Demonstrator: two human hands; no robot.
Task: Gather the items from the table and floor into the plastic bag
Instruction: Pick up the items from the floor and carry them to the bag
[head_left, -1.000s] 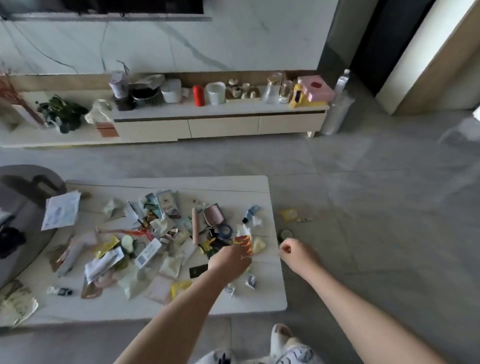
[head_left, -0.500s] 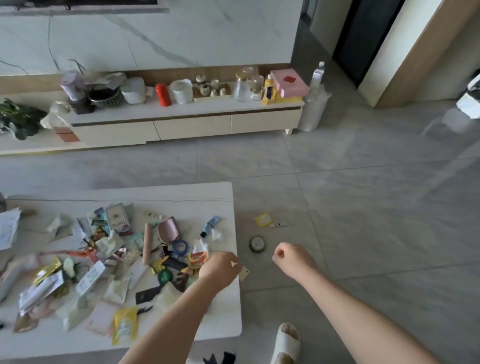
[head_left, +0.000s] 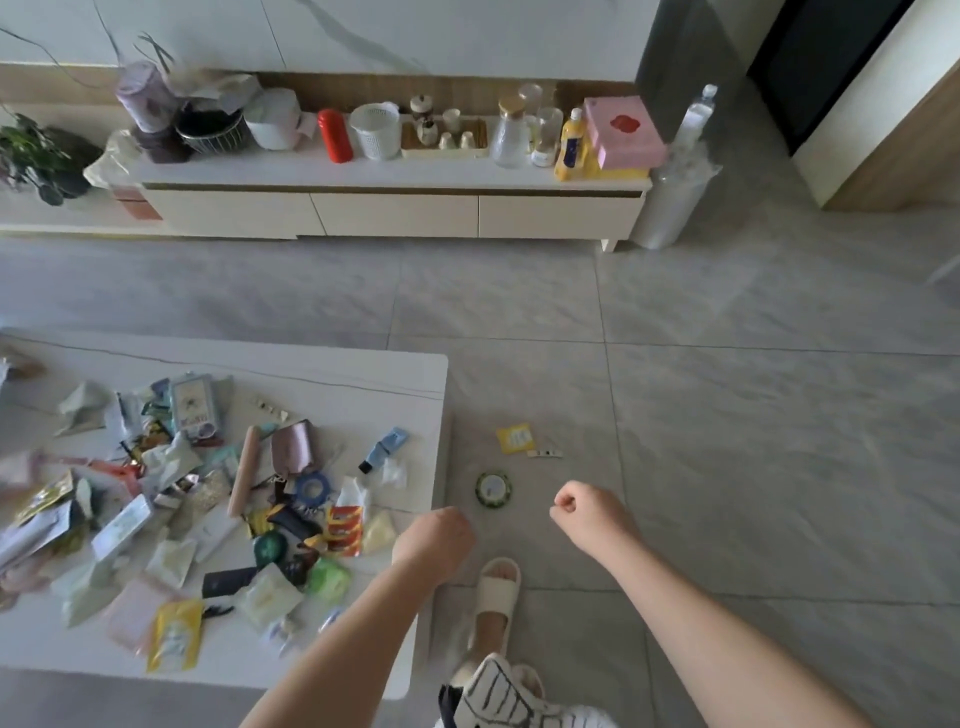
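No label reads clearly as we hold both fists curled, left hand (head_left: 434, 540) at the table (head_left: 332, 374) edge, right hand (head_left: 589, 512) over the floor (head_left: 727, 415), each holding nothing.

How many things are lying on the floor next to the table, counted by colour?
Yellow: 1, the square yellow packet
Green: 1, the round green-rimmed lid
White: 1, the small white strip
Total: 3

Both curled hands (left (head_left: 434, 543), right (head_left: 589, 512)) above floor near round tin (head_left: 493, 489), beside littered table (head_left: 363, 379).
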